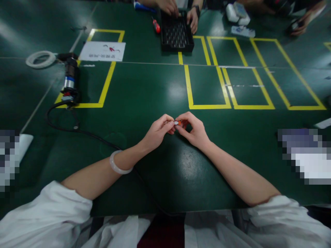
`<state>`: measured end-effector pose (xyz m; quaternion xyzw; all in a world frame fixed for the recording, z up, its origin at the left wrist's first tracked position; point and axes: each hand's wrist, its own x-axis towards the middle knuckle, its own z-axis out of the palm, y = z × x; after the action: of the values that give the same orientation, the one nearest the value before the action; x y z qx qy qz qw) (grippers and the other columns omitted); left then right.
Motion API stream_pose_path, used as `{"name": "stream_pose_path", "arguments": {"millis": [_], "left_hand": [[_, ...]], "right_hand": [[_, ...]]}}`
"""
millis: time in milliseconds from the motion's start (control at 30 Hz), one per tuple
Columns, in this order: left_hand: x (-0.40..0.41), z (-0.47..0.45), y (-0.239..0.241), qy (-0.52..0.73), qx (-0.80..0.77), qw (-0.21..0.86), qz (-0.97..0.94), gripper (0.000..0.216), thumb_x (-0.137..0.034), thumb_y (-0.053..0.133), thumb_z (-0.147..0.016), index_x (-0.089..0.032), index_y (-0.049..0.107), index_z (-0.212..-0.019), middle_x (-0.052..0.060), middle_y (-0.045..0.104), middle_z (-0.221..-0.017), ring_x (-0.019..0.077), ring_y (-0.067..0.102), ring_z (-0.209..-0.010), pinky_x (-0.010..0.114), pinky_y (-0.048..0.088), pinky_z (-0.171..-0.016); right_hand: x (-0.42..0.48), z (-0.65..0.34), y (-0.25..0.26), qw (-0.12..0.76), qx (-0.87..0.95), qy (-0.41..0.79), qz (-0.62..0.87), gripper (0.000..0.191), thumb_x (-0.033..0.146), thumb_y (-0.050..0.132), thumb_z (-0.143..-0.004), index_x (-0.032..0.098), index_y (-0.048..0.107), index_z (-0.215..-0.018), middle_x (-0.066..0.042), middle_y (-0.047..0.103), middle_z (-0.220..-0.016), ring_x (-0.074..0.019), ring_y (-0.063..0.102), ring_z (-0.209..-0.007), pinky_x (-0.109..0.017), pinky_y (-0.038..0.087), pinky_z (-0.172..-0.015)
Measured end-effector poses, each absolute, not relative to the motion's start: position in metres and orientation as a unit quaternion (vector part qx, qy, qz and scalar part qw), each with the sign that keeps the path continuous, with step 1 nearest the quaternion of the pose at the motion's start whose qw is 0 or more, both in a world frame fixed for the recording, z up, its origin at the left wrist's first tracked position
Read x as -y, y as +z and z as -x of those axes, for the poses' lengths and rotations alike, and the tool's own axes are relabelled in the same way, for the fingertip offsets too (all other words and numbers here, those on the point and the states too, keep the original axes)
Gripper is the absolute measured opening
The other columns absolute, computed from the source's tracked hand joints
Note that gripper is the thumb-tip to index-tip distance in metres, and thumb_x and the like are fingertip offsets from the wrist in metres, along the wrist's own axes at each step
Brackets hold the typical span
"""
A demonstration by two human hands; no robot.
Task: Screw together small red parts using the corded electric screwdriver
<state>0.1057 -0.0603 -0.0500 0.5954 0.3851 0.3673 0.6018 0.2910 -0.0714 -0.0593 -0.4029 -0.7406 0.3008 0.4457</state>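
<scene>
Over the green table, my two hands meet at a small part (pixel 177 123) with a silvery-white end and an orange end. My left hand (pixel 162 128), a pale bangle on its wrist, pinches the silvery end between thumb and fingers. From the other side, my right hand (pixel 192 128) has its thumb and forefinger closed at the orange end. The fingers hide much of the part, so its exact kind cannot be made out.
A corded tool (pixel 69 81) stands at left by a white tubing coil (pixel 40 59) and a paper sheet (pixel 102 51). Its black cable (pixel 95 136) runs toward me. Across the table, another person's hands are at a black tray (pixel 177 34), near a red screwdriver (pixel 156 26). Yellow tape (pixel 210 107) marks rectangles.
</scene>
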Motion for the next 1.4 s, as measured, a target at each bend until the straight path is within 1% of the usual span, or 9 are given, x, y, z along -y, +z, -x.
{"name": "stream_pose_path", "arguments": {"millis": [167,400,500,633,833,1067,1233,1400], "left_hand": [[0.0613,-0.1057,-0.0488,0.369,-0.387,0.602,-0.593,0.023,-0.036,0.055,-0.093,-0.012,0.056,-0.093,0.003,0.06,-0.08,0.0117,0.06,-0.074,0.025,0.051,-0.072],[0.0622,-0.1064,-0.0483,0.379,-0.38,0.596,-0.598,0.024,-0.037,0.052,-0.094,-0.013,0.055,-0.091,0.003,0.058,-0.081,0.0125,0.058,-0.076,0.026,0.05,-0.074],[0.0616,-0.1057,-0.0488,0.379,-0.379,0.591,-0.603,0.024,-0.037,0.053,-0.094,-0.013,0.054,-0.091,0.003,0.058,-0.081,0.0128,0.058,-0.076,0.026,0.049,-0.074],[0.0602,-0.1043,-0.0488,0.382,-0.395,0.556,-0.623,0.022,-0.035,0.053,-0.094,-0.014,0.054,-0.088,0.002,0.057,-0.076,0.0129,0.056,-0.073,0.027,0.046,-0.072],[0.0607,-0.1035,-0.0466,0.384,-0.409,0.529,-0.636,0.022,-0.035,0.052,-0.094,-0.015,0.053,-0.086,0.001,0.056,-0.073,0.0126,0.054,-0.071,0.027,0.043,-0.071],[0.0617,-0.1027,-0.0458,0.384,-0.408,0.52,-0.645,0.021,-0.035,0.051,-0.096,-0.015,0.053,-0.088,0.001,0.056,-0.076,0.013,0.054,-0.073,0.027,0.042,-0.072],[0.0609,-0.1026,-0.047,0.387,-0.396,0.523,-0.648,0.022,-0.035,0.051,-0.096,-0.015,0.053,-0.088,0.001,0.056,-0.076,0.013,0.054,-0.073,0.027,0.043,-0.073],[0.0588,-0.1031,-0.0494,0.387,-0.395,0.504,-0.663,0.024,-0.036,0.049,-0.097,-0.015,0.054,-0.087,0.001,0.056,-0.074,0.0131,0.055,-0.072,0.027,0.044,-0.073]], "right_hand": [[0.0718,-0.2906,-0.059,0.451,0.745,0.286,0.4,0.011,0.025,0.061,-0.092,0.023,0.062,-0.102,-0.003,0.062,-0.091,-0.0149,0.059,-0.076,-0.03,0.05,-0.067],[0.0743,-0.289,-0.0594,0.441,0.744,0.277,0.419,0.012,0.029,0.059,-0.094,0.024,0.061,-0.105,-0.003,0.065,-0.093,-0.015,0.059,-0.077,-0.03,0.05,-0.071],[0.0741,-0.2889,-0.0577,0.443,0.748,0.276,0.41,0.011,0.027,0.059,-0.093,0.023,0.061,-0.104,-0.003,0.064,-0.092,-0.0151,0.059,-0.077,-0.03,0.05,-0.07],[0.0721,-0.2893,-0.0549,0.45,0.76,0.258,0.392,0.012,0.022,0.059,-0.091,0.024,0.061,-0.103,-0.004,0.063,-0.094,-0.0164,0.058,-0.079,-0.032,0.05,-0.069],[0.0702,-0.2898,-0.0544,0.451,0.767,0.227,0.396,0.015,0.019,0.061,-0.089,0.024,0.062,-0.103,-0.007,0.063,-0.102,-0.0203,0.059,-0.092,-0.034,0.051,-0.072],[0.0705,-0.2893,-0.0527,0.466,0.76,0.251,0.377,0.013,0.019,0.061,-0.091,0.023,0.063,-0.102,-0.006,0.062,-0.098,-0.0182,0.059,-0.086,-0.033,0.051,-0.072],[0.0693,-0.2897,-0.056,0.478,0.74,0.295,0.371,0.012,0.02,0.062,-0.091,0.022,0.063,-0.102,-0.005,0.062,-0.097,-0.0147,0.058,-0.079,-0.03,0.05,-0.067],[0.0686,-0.29,-0.0602,0.486,0.709,0.344,0.378,0.013,0.024,0.063,-0.091,0.021,0.063,-0.103,-0.004,0.063,-0.098,-0.0134,0.059,-0.078,-0.028,0.05,-0.066]]}}
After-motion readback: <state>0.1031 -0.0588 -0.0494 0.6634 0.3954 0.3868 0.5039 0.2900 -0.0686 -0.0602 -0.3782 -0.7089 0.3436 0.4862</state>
